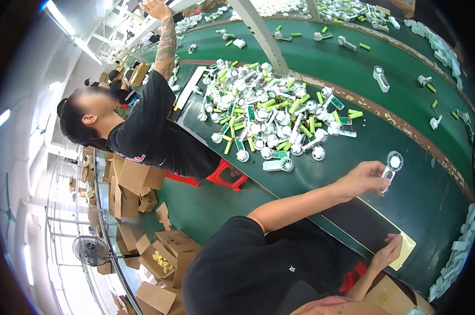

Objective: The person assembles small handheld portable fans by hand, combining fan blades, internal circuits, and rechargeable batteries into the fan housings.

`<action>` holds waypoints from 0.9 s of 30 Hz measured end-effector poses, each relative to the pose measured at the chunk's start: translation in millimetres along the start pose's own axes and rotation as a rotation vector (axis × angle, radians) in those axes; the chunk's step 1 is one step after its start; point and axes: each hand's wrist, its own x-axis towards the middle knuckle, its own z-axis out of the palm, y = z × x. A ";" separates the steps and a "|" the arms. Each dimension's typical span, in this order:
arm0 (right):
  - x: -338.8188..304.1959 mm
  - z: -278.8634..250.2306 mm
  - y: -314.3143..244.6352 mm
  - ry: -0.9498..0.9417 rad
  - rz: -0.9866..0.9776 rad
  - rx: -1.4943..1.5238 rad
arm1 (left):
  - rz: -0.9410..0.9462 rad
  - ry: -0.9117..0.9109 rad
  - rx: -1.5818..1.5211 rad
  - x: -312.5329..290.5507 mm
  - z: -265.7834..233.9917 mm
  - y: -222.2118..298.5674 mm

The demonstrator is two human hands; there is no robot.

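Note:
My left hand [366, 178] is closed round the handle of a small white handheld fan [394, 161], with its round head up, above the green work table [321, 178]. My right hand [387, 253], its fingers curled, rests by the yellow sheet [405, 253] at the end of a black mat [361, 223]. Whatever those fingers may hold is hidden. Another white fan [279, 165] lies on the table, beside a large heap of fan parts [271, 110] with green batteries and circuit boards.
Beyond the table runs a green conveyor belt [347, 68] carrying scattered fan parts, under a metal post [261, 37]. A co-worker [143, 121] reaches over the belt at the left. Red stools [224, 176] and cardboard boxes [177, 241] stand on the floor. Pale blocks [455, 257] line the right edge.

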 end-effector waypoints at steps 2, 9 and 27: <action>-2.3 1.8 -2.4 0.016 0.001 -0.017 | -0.012 0.008 0.022 2.0 -0.9 -5.6; -8.2 1.0 -9.5 0.071 0.081 -0.060 | 0.060 0.065 0.377 53.2 -13.7 -29.5; 7.1 1.8 -43.8 0.076 -0.056 -0.106 | 0.383 0.674 1.677 320.4 -26.5 48.0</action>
